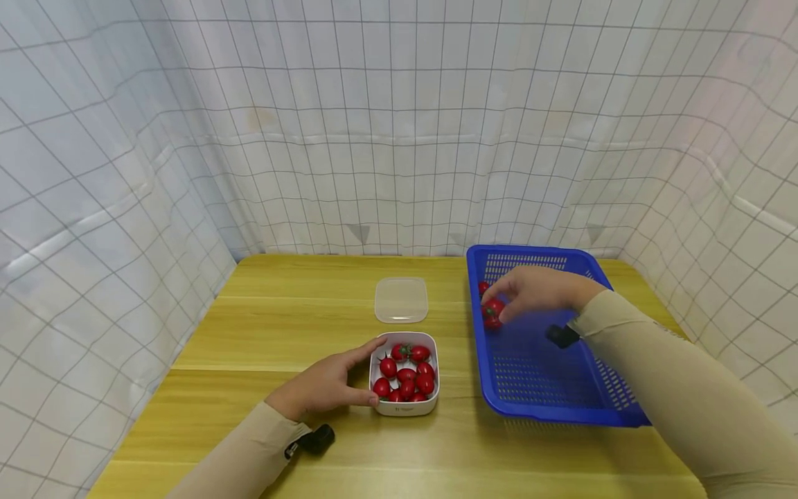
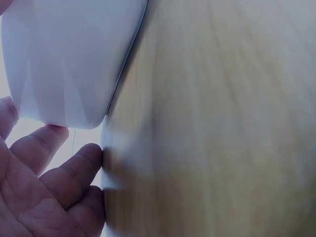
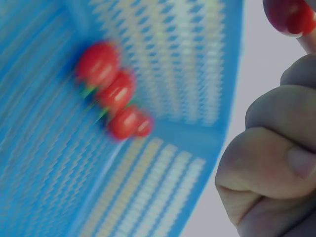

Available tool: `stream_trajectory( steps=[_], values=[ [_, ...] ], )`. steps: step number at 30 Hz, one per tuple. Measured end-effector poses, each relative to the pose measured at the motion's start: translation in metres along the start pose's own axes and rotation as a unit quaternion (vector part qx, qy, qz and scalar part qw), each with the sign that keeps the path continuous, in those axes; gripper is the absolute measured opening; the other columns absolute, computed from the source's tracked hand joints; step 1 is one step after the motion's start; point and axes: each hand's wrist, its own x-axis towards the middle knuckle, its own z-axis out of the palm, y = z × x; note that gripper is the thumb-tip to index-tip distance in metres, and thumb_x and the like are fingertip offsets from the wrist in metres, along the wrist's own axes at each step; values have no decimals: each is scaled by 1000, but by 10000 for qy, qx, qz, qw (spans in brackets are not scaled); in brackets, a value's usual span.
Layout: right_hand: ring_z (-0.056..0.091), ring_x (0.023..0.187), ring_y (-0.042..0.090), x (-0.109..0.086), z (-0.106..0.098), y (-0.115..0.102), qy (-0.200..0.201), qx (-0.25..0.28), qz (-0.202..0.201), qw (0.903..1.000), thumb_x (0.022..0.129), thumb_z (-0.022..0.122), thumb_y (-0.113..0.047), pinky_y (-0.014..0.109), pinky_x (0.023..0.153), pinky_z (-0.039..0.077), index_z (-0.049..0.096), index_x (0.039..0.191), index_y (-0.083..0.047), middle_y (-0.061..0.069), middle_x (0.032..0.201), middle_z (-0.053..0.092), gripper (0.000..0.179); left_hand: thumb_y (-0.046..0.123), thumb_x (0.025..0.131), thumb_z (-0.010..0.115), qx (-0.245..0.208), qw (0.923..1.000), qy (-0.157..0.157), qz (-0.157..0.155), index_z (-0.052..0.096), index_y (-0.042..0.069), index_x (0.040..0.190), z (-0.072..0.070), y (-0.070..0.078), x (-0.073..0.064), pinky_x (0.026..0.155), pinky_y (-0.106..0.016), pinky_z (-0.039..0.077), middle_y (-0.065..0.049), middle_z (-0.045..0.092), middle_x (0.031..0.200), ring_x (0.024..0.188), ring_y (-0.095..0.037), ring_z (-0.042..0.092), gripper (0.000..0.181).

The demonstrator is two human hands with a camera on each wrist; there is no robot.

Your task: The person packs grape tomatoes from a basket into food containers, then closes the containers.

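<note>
A white square container [image 1: 405,409] with several red cherry tomatoes [image 1: 406,375] in it stands on the table. My left hand [image 1: 327,384] lies at its left side, thumb and index finger spread against the two left corners. In the left wrist view, fingertips [image 2: 54,131] touch the container's smooth wall. My right hand [image 1: 539,287] is over the left part of a blue basket [image 1: 480,360], pinching a cherry tomato [image 3: 291,16] between its fingertips. Several more cherry tomatoes [image 3: 118,91], some with green stems, lie along the basket's edge below.
A translucent square lid [image 1: 401,301] lies flat on the wooden table [image 1: 280,333] behind the container. White gridded curtains [image 1: 399,125] enclose the table at the back and both sides. The basket's raised rim stands between the container and the right hand's work.
</note>
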Motion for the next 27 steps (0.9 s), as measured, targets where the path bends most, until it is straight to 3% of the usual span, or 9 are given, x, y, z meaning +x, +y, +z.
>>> stream_trajectory(
  steps=[5, 10, 16, 22, 27],
  values=[
    [64, 69, 13, 6, 1, -42, -195, 275, -510, 9981, 90, 83, -18, 26, 66, 53, 77, 125, -16, -8, 75, 69, 35, 51, 86, 85, 9, 10000, 3, 7, 27, 41, 167, 0, 0, 0, 125, -64, 30, -9, 36, 170, 155, -38, 37, 100],
    [55, 57, 9, 17, 8, -70, -152, 79, -717, 9973, 90, 85, -21, 25, 60, 48, 79, 121, -25, -10, 65, 55, 32, 51, 87, 85, -21, 10000, -7, 19, 26, 41, 167, 1, 0, 0, 125, -64, 30, -9, 36, 170, 155, -38, 37, 100],
    [45, 55, 7, 26, 15, -90, -153, 69, -751, 9970, 91, 84, -22, 24, 57, 41, 78, 125, -26, -9, 66, 46, 34, 49, 88, 84, -23, 10000, -30, 15, 25, 40, 168, 0, -1, 0, 126, -63, 29, -10, 35, 171, 156, -37, 35, 99],
    [45, 66, 9, 34, 22, -105, -238, 138, -945, 9951, 91, 84, -26, 23, 59, 38, 77, 127, -23, -9, 71, 48, 37, 49, 89, 83, -14, 10000, -31, 37, 25, 39, 168, 0, -1, 1, 125, -64, 29, -10, 36, 170, 156, -37, 36, 98],
    [44, 63, 7, 38, 28, -113, -267, 145, -1133, 9931, 93, 83, -24, 22, 57, 39, 75, 133, -22, -10, 69, 47, 41, 50, 89, 82, 8, 10000, -37, 43, 25, 39, 168, 1, -2, 0, 124, -65, 29, -11, 35, 170, 156, -38, 36, 98]
  ],
)
